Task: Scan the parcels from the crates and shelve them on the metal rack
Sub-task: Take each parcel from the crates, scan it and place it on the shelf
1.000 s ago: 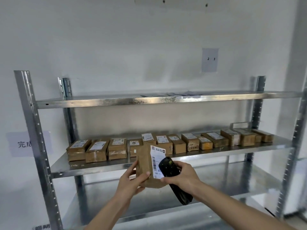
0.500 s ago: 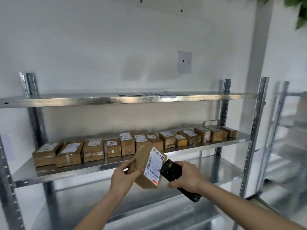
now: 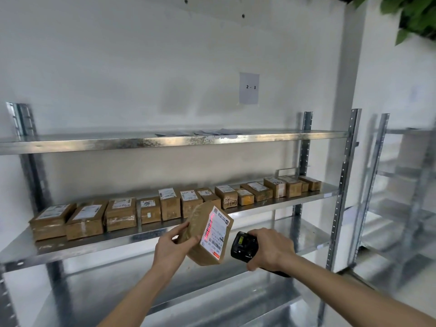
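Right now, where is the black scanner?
In the head view, the black scanner is low and right of centre, gripped by the right hand, just right of the parcel that the left hand holds.

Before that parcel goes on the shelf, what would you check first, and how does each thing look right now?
1. Parcel held firmly: ok, left hand grips its brown side.
2. Scanner aimed at the label: ok, right hand points it there and red light falls on the barcode.
3. Scan registered: cannot tell, the scanner screen is too small to read.
4. Label unobstructed: ok, no fingers cover it.
5. Room on the middle shelf: cannot tell, the box row spans most of its length; only bare front edge shows.
6. Right shelf for this parcel: cannot tell, the wall sign reads 2 - 3.
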